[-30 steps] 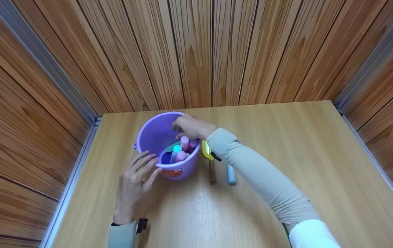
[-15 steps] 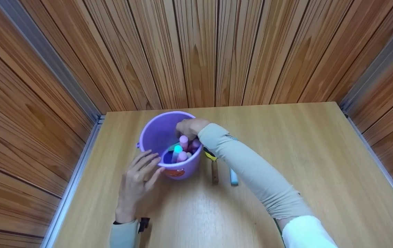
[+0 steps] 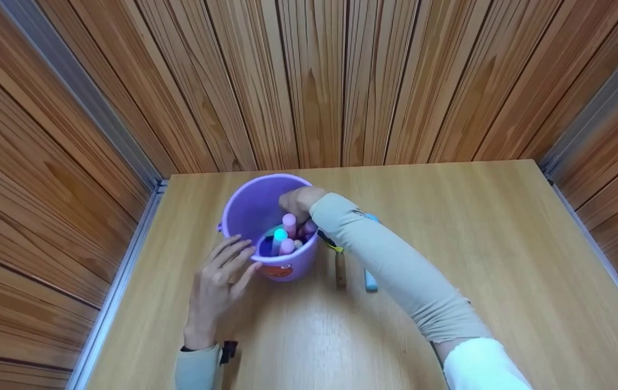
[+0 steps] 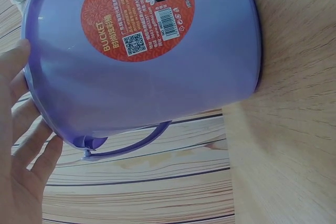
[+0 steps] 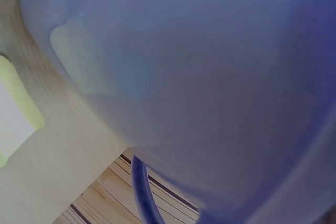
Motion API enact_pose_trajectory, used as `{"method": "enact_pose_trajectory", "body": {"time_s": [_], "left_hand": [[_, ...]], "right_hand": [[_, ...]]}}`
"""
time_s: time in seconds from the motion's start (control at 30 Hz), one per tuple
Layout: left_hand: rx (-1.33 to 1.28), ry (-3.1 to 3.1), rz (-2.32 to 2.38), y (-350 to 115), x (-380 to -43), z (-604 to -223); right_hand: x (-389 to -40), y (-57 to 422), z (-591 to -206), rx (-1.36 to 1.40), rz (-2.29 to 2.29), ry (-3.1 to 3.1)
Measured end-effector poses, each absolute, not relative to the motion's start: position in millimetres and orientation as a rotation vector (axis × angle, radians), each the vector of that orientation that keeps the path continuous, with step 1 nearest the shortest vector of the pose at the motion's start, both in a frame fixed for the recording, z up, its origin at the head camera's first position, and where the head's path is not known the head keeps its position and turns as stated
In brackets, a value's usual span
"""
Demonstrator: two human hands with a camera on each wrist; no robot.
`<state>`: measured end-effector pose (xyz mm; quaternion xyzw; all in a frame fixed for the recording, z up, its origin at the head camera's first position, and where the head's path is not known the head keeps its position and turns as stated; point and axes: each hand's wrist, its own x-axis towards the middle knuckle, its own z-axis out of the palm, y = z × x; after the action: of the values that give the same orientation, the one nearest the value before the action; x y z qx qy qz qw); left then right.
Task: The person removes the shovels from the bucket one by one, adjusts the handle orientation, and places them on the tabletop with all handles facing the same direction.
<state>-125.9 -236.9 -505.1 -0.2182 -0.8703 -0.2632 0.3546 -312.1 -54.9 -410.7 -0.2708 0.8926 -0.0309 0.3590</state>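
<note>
A purple bucket (image 3: 293,269) with a red round sticker stands on the table, left of its middle. My left hand (image 3: 221,276) holds its near left rim, the thumb outside and the fingers reaching over the edge. My right hand (image 3: 299,201) reaches down inside at the right of the bucket; its fingers are hidden. Below that hand lie several rounded sticks, among them a pink one (image 3: 289,222) and a turquoise-topped one (image 3: 279,236). In the left wrist view the bucket (image 4: 157,85) fills most of the picture, with the thumb on its rim.
Beside the bucket, on the right, a brown handle (image 3: 340,270) joins a yellow part mostly hidden by my right sleeve. A light blue bar (image 3: 371,280) lies under that forearm. Wooden panels (image 3: 320,81) enclose the table (image 3: 450,216) at the back and sides.
My right hand has gone deeper into the bucket, and its forearm now covers more of the yellow thing. The left hand keeps its place on the rim. The head view has shifted slightly.
</note>
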Motion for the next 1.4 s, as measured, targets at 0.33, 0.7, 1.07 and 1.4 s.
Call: {"method": "enact_pose_trajectory", "body": {"time_s": [0.33, 0.7, 1.07, 1.4], "left_hand": [[-0.538, -2.273, -0.692, -236, -124, -505], [-0.522, -2.268, -0.671, -237, -123, -507], [-0.52, -2.278, -0.672, -236, -123, -506], [-0.535, -2.275, -0.686, -236, -123, -506]], "right_hand": [[-310, -52, -395, -0.726, -0.078, 2.337], [-306, -48, -375, -0.897, -0.027, 2.357], [-298, -41, -353, -1.003, 0.032, 2.414], [-287, -19, -338, -0.942, -0.102, 2.541]]}}
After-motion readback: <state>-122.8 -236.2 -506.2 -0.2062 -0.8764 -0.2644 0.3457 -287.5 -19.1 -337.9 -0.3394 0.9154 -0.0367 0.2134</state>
